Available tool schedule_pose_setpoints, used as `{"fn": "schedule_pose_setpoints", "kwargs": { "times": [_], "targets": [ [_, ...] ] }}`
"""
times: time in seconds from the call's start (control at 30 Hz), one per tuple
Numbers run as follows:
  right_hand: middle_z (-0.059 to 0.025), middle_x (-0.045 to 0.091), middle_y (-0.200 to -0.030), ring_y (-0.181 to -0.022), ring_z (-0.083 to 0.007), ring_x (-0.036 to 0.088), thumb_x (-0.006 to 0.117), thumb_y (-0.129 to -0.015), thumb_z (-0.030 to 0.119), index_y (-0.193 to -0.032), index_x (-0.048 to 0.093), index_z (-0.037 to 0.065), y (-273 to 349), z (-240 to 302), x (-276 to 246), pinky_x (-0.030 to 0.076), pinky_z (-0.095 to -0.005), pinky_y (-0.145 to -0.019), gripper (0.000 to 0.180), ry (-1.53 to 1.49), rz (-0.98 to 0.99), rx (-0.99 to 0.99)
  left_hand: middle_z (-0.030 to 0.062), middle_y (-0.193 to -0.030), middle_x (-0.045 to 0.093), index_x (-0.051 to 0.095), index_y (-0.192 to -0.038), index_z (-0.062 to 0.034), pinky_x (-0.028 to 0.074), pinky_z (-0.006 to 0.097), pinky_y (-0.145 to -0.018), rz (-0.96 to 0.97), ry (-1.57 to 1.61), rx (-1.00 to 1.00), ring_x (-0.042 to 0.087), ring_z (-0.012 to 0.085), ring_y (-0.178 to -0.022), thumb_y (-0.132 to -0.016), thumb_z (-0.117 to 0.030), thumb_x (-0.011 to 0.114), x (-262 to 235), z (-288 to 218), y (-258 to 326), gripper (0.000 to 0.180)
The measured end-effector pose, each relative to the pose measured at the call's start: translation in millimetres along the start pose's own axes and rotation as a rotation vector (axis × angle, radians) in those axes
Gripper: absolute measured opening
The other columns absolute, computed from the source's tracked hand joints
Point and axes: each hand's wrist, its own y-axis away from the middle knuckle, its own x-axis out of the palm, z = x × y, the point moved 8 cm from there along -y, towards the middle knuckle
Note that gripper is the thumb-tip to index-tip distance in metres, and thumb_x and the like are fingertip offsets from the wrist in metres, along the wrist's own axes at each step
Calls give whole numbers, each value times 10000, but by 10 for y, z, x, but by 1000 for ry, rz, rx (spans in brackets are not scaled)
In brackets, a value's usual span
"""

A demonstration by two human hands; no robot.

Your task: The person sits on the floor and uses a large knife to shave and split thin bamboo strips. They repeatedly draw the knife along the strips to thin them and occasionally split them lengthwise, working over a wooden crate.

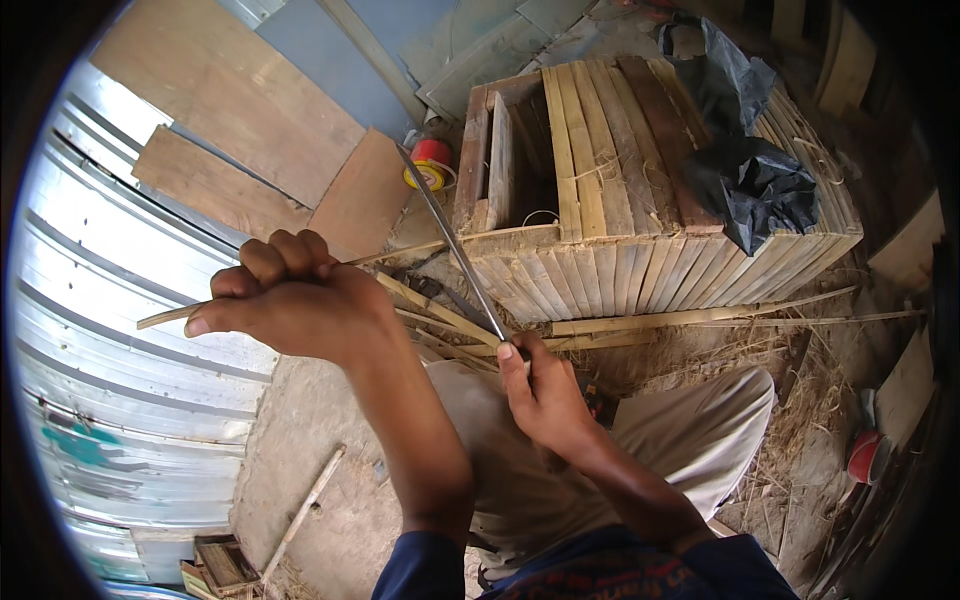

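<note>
The right hand is closed around the handle of a long, narrow metal blade, which rises beyond its fingers. The left hand is fisted on a thin pale bamboo strip. Beyond both fingertips stands a slatted bamboo crate.

Crumpled black plastic bag laid on the slatted crate, up and right of the right hand, red-and-yellow labelled spool seen above both hands, no screens
</note>
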Motion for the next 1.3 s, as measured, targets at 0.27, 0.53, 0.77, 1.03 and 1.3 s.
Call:
{"fn": "schedule_pose_setpoints", "kwargs": {
  "times": [0.27, 0.53, 0.77, 1.03, 1.3],
  "targets": [
    [-258, 647, -745, -760, -435, 678, 508, -1043, 377, -1165, 570, -31, 27, -100, -51, 523, -488, -697, 430, 95, 16, 104, -38, -574, 148, 240, -764, -189, 142, 255, -420, -24, 6, -19, 130, 112, -489, -1009, -718, 209, -42, 31, -35, 584],
    [-45, 550, -640, -559, -119, 577, 498, -1073, 333, -964, 545, -5, -114, -371, -337, 452, -292, -524, 357, -48, -151, 208, -37, -580, 147, 229, -752, -191, 144, 255, -422, 14, 2, -10, 135, 110, -490, -998, -730, 214, -27, 25, -35, 593],
    [-139, 601, -643, -604, -237, 637, 495, -1067, 356, -1021, 575, -39, -95, -369, -410, 493, -399, -605, 406, 116, -149, 46, -13, -654, 187, 211, -744, -177, 173, 282, -489, 10, -51, -30, 161, 152, -571, -1055, -651, 166, -4, 78, -66, 568],
    [-280, 642, -719, -772, -502, 662, 495, -1062, 361, -1033, 577, -61, -132, -467, -515, 510, -524, -714, 431, 176, -176, 78, -28, -582, 189, 255, -764, -189, 179, 244, -424, -68, -46, -95, 182, 116, -490, -1031, -683, 171, -81, 129, -143, 568],
    [-202, 626, -663, -642, -325, 708, 478, -1067, 405, -996, 562, -56, -164, -571, -566, 534, -449, -609, 474, 159, -216, 139, -27, -595, 215, 274, -770, -187, 189, 242, -427, -52, 3, -112, 197, 115, -493, -1016, -706, 200, -126, 173, -166, 579]
  ]
}}
